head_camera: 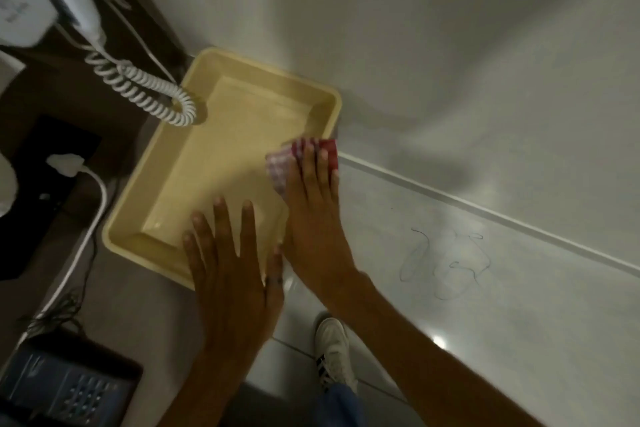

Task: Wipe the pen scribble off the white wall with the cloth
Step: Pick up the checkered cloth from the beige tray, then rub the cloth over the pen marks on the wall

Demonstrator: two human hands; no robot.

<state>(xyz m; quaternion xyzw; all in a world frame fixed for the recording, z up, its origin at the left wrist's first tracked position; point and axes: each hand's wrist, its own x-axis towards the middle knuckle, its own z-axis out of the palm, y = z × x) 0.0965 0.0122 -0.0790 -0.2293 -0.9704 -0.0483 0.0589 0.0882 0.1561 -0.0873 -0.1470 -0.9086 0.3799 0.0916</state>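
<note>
A red-and-white checked cloth (282, 168) lies at the right edge of a cream plastic tray (145, 180). My right hand (313, 218) rests flat on the cloth with its fingers over it. My left hand (232, 274) is spread open over the tray's near rim and holds nothing. The dark pen scribble (446, 262) shows on the white wall (485, 80), to the right of both hands and well apart from the cloth.
A white handset with a coiled cord (145, 90) hangs into the tray's far corner. A white plug and cable (83, 204) and a dark desk phone (65, 388) sit at the left. My white shoe (334, 354) stands on the tiled floor below.
</note>
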